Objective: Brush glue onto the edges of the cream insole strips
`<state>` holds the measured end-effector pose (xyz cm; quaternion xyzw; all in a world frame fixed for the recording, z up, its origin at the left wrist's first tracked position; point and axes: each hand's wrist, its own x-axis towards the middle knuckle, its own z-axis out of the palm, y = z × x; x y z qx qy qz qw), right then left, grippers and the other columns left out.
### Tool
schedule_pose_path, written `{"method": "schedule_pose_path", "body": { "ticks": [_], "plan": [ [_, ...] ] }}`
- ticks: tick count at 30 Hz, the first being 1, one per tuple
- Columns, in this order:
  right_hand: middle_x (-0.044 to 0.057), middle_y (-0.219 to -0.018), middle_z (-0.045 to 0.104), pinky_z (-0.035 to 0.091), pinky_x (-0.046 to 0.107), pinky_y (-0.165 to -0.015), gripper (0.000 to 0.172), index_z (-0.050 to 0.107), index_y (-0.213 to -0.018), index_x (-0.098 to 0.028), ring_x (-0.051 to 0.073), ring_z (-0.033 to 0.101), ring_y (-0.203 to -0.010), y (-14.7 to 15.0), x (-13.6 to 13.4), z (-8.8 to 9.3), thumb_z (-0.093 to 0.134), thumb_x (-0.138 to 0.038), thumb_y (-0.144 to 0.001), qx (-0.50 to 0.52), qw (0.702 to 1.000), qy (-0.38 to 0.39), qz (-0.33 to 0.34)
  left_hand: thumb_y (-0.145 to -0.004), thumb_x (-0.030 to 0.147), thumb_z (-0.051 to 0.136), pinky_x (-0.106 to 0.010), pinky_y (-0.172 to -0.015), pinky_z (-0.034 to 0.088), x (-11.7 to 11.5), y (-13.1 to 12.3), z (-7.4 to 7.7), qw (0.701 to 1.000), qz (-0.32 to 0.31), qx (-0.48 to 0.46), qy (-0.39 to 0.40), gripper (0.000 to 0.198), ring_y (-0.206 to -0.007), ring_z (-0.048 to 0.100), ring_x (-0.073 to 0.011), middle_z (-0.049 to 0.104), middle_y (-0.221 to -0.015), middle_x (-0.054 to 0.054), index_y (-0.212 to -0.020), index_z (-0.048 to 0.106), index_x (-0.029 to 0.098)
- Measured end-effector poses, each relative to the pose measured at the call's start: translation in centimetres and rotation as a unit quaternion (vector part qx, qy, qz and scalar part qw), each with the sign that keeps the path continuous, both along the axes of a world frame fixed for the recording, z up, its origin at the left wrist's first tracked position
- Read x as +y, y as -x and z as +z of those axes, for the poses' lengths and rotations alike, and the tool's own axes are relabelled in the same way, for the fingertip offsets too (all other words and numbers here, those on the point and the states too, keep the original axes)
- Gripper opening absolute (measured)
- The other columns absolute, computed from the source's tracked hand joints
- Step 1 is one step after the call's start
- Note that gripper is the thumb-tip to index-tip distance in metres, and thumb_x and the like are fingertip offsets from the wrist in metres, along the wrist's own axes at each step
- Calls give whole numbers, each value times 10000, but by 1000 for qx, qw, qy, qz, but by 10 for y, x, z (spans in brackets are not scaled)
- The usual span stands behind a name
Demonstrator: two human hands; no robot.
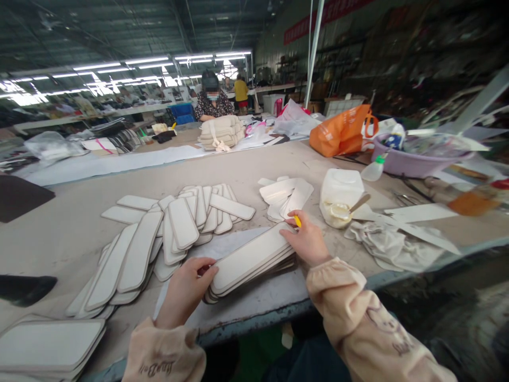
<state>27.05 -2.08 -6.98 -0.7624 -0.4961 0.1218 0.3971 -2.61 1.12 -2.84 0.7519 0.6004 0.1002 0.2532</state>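
A stack of long white panels with rounded corners and dark edges (250,257) lies at the table's front edge, over a pale sheet. My left hand (185,289) grips the near left end, thumb on top and fingers curled at the side. At the far right end, my right hand (308,239) pinches the stack with its thumb on the top panel. A small yellow tool (297,220) also sits in the right hand; its working end is hidden. Many similar loose panels (137,254) lie fanned beyond and left of my left hand. Thin white strips (288,193) are piled past my right hand.
A white plastic jug (341,185) with a brush in its cut opening stands right of the strips. Farther right are a crumpled cloth (393,244), an orange bag (342,130) and a purple basin (417,159). Another person (214,101) sits across the table behind bundled beige pieces (221,131).
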Motion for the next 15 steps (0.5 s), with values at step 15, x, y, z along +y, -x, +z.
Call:
{"method": "schedule_pose_path", "body": {
  "ticks": [15],
  "plan": [
    [22,-994,732,496,435,-858,372,516,-1090,-272,257,688,-906,-1,-3,-3,625,-280,-735,-2,999,-33,24,-723,479,671,-319,-870,433,-6,-4,6,997,-69,15,-27,486,-991,604,-238,619,-1156,-99,-1100,674,171]
  ]
}}
